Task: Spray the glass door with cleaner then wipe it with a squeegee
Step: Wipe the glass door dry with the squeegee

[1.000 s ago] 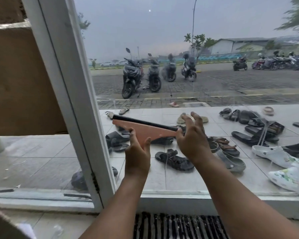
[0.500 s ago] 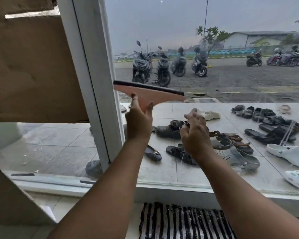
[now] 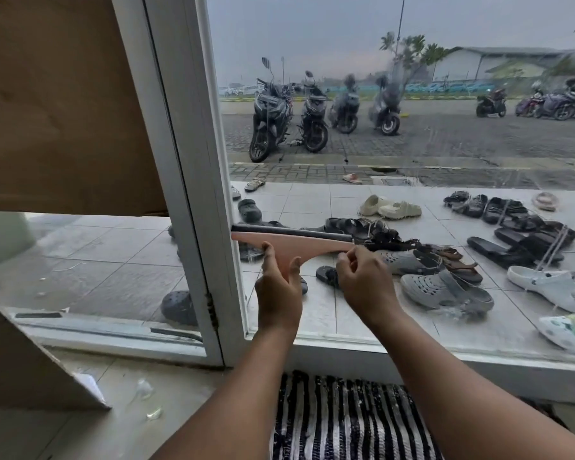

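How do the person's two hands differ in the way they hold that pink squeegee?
The left hand grips the pink squeegee by its central handle from below; the right hand only pinches its right tip. The left hand sits nearer the white door frame, the right hand farther from it. Both touch the squeegee.

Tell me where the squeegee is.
Head view, left of centre: the squeegee is against the lower glass door, left end at the white frame, gripped by the left hand, right hand pinching its tip.
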